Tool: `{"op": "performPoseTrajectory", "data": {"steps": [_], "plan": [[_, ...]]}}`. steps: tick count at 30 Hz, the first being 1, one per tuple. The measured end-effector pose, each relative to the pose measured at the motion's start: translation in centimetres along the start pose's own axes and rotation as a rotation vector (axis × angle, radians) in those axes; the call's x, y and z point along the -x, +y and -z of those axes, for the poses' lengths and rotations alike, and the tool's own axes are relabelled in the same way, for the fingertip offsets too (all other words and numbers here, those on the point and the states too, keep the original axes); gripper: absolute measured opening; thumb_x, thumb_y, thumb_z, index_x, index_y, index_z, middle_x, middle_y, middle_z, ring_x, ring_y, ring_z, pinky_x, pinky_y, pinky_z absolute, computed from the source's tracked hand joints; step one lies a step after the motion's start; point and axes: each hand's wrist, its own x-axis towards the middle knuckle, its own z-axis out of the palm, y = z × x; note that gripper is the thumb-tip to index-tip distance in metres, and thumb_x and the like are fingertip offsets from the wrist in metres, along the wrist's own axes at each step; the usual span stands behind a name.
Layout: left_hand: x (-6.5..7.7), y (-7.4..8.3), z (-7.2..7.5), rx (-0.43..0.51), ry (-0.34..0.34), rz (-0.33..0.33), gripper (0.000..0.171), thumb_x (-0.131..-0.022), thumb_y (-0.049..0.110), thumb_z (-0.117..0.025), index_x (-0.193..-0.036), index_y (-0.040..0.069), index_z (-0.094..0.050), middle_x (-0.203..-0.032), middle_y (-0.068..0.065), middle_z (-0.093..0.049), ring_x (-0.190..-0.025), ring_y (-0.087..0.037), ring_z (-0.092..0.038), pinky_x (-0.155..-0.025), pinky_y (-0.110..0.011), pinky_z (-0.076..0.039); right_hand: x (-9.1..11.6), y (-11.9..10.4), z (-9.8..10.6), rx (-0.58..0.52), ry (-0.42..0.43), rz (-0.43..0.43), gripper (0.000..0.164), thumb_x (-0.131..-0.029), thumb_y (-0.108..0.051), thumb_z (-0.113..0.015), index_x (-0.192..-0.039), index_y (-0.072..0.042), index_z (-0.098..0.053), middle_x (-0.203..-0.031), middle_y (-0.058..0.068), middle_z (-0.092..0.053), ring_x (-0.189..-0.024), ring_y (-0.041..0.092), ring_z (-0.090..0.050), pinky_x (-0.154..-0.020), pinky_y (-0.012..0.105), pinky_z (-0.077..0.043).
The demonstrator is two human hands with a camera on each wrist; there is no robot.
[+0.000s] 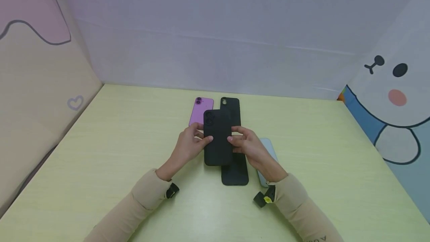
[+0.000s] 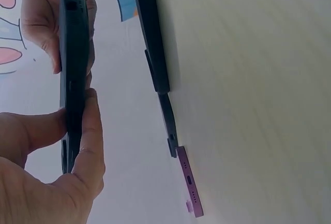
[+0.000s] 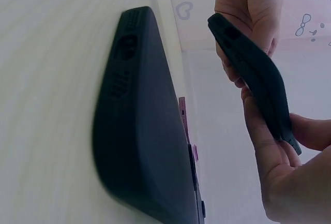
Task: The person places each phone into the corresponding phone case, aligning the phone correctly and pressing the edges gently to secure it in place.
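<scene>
Both hands hold up a black phone case (image 1: 217, 141) above the table, camera corner at its upper left. The left hand (image 1: 192, 143) pinches the left long edge, thumb on the back. On the opposite edge, the right hand (image 1: 250, 146) pinches it the same way. Port cutouts show along the end of the case (image 2: 74, 17) in the left wrist view. I cannot tell whether a phone sits inside. Behind and below it, a black case (image 1: 231, 104) and a nearer black case (image 1: 234, 174) lie in line on the table, partly hidden.
A purple phone (image 1: 201, 109) lies at the back, left of the black cases. Under the right forearm, a pale blue phone or case (image 1: 268, 146) is partly covered. The pale table (image 1: 134, 122) meets a white cloth wall (image 1: 215, 47) behind and printed panels at both sides.
</scene>
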Motion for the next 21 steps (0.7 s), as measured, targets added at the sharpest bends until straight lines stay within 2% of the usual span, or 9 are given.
{"op": "performPoseTrajectory", "data": {"steps": [6,10,13,18,21], "plan": [[0.0,0.08,-0.02,-0.025,0.001,0.007,0.043,-0.08,0.017,-0.069,-0.116,0.002,-0.051,-0.093,-0.014,-0.065,-0.078,-0.019,-0.063,-0.062,-0.027,-0.052,0.14,0.04,-0.01,0.004,0.02,-0.014,0.049,-0.09,-0.005,-0.051,-0.135,0.006,-0.034,-0.088,-0.002,-0.067,-0.072,0.003,-0.062,-0.069,0.023,-0.05],[-0.03,0.16,-0.07,0.042,-0.029,0.009,0.044,-0.082,0.017,-0.068,-0.119,0.002,-0.05,-0.097,-0.016,-0.065,-0.084,-0.022,-0.066,-0.067,-0.029,-0.054,0.13,0.07,0.01,-0.016,0.061,-0.024,0.048,-0.09,-0.005,-0.051,-0.135,0.005,-0.035,-0.093,0.002,-0.068,-0.075,0.003,-0.063,-0.07,0.023,-0.05],[-0.12,0.16,-0.15,0.082,-0.056,0.007,0.043,-0.083,0.019,-0.066,-0.119,0.002,-0.05,-0.1,-0.016,-0.065,-0.084,-0.021,-0.067,-0.069,-0.029,-0.055,0.16,-0.07,0.07,-0.056,0.097,-0.028,0.048,-0.091,-0.006,-0.05,-0.135,0.004,-0.034,-0.09,0.0,-0.067,-0.076,0.003,-0.063,-0.07,0.023,-0.05],[0.01,0.41,-0.31,0.109,-0.132,0.022,0.034,-0.085,0.021,-0.064,-0.111,0.001,-0.056,-0.095,-0.015,-0.067,-0.07,-0.017,-0.066,-0.065,-0.029,-0.055,0.28,-0.52,0.41,-0.166,0.138,-0.003,0.043,-0.092,-0.006,-0.049,-0.133,0.002,-0.037,-0.08,-0.007,-0.064,-0.073,0.005,-0.062,-0.07,0.022,-0.05],[0.24,0.7,-0.4,0.175,-0.2,0.039,0.029,-0.087,0.019,-0.061,-0.107,-0.001,-0.056,-0.093,-0.016,-0.067,-0.07,-0.024,-0.068,-0.066,-0.032,-0.056,0.38,-0.8,0.77,-0.23,0.155,0.029,0.038,-0.092,-0.004,-0.049,-0.128,0.003,-0.04,-0.075,-0.007,-0.064,-0.071,0.006,-0.062,-0.069,0.022,-0.05]]}}
